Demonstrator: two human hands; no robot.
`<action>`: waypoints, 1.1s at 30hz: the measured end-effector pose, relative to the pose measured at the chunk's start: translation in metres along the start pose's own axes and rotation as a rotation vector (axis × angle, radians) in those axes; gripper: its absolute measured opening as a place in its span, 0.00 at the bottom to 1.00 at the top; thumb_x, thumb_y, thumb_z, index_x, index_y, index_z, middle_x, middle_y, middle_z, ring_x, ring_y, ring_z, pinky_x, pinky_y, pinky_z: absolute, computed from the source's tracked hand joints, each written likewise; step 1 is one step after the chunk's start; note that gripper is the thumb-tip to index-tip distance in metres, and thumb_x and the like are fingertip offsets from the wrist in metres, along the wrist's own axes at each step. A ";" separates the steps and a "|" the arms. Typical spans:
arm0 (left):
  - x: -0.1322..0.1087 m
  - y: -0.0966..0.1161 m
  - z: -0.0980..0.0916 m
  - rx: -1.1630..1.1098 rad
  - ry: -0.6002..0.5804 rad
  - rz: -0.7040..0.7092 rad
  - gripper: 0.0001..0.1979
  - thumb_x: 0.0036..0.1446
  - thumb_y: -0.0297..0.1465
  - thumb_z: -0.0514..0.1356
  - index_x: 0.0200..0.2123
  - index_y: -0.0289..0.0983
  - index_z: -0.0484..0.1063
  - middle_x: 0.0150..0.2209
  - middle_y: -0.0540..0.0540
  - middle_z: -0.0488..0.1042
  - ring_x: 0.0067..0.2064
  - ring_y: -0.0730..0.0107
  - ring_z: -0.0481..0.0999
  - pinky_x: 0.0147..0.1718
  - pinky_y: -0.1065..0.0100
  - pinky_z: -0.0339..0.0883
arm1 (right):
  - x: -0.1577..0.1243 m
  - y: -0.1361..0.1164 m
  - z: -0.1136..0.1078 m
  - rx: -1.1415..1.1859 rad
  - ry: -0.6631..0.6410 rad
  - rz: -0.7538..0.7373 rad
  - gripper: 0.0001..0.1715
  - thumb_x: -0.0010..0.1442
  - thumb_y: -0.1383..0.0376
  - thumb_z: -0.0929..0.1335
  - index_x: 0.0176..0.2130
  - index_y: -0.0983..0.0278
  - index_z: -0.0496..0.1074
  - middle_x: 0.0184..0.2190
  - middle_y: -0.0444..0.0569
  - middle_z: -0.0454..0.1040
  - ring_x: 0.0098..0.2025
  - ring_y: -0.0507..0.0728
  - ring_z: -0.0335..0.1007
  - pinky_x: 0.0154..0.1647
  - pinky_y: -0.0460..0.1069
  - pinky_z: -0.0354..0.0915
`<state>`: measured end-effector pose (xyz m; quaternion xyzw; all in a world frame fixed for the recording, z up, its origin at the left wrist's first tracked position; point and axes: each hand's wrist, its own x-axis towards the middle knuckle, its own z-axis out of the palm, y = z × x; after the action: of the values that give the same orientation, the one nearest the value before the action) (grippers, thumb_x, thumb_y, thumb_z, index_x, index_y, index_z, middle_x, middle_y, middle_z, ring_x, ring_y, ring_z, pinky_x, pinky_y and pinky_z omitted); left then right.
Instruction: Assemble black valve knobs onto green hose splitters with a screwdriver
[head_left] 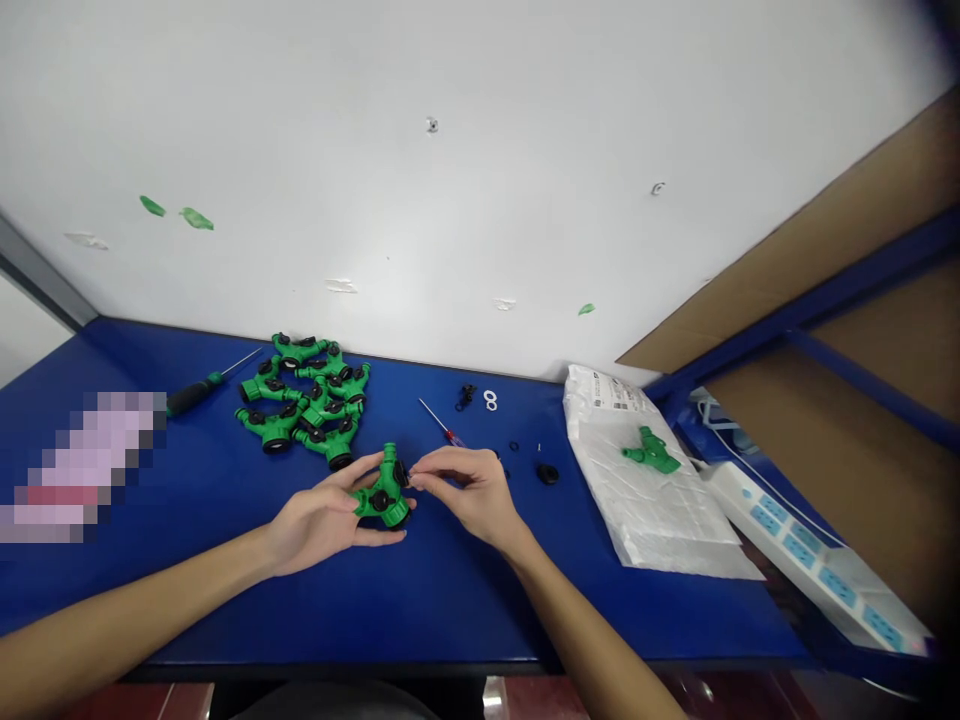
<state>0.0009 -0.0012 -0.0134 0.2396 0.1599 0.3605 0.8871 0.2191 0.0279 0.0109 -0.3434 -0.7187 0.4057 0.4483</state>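
Observation:
My left hand (pixel 316 518) holds a green Y-shaped hose splitter (pixel 391 508) with black valve knobs, above the front middle of the blue table. The fingers and thumb are around its left side. My right hand (pixel 480 492) is closed in a pinch at the black knob on the splitter's right side. What its fingertips hold, if anything, is too small to make out. Just behind the right hand lies a small screwdriver (pixel 437 418) with its shaft pointing away to the left; the hand hides part of its handle.
Several assembled green splitters (pixel 315 408) are bunched at back left, near a larger screwdriver (pixel 196 396). Black parts (pixel 468 396), white rings (pixel 490 400) and a black cap (pixel 547 474) lie right of centre. A green splitter body (pixel 652 452) rests on a white bag (pixel 611 500) beside a power strip (pixel 814 555).

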 end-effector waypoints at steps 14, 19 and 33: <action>-0.001 -0.014 0.000 0.141 0.083 -0.001 0.34 0.55 0.25 0.55 0.64 0.54 0.55 0.68 0.51 0.51 0.69 0.48 0.48 0.62 0.37 0.47 | -0.006 -0.002 0.006 -0.270 -0.101 -0.186 0.10 0.64 0.65 0.67 0.39 0.62 0.80 0.33 0.52 0.79 0.30 0.55 0.77 0.31 0.48 0.73; 0.000 -0.014 0.002 0.121 0.126 -0.008 0.34 0.54 0.25 0.56 0.63 0.53 0.58 0.68 0.53 0.51 0.69 0.48 0.48 0.62 0.39 0.49 | -0.006 -0.004 0.006 -0.290 -0.107 -0.185 0.11 0.64 0.69 0.66 0.40 0.63 0.80 0.35 0.52 0.79 0.33 0.55 0.77 0.33 0.48 0.73; -0.001 -0.018 -0.002 0.164 0.193 0.031 0.35 0.57 0.26 0.57 0.65 0.56 0.53 0.72 0.55 0.41 0.70 0.48 0.43 0.62 0.40 0.50 | -0.007 -0.003 0.011 -0.306 -0.100 -0.049 0.09 0.64 0.64 0.67 0.35 0.62 0.77 0.31 0.50 0.79 0.30 0.55 0.75 0.33 0.48 0.70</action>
<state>0.0095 -0.0130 -0.0246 0.2780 0.2701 0.3811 0.8393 0.2114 0.0177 0.0085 -0.3693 -0.8018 0.2969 0.3641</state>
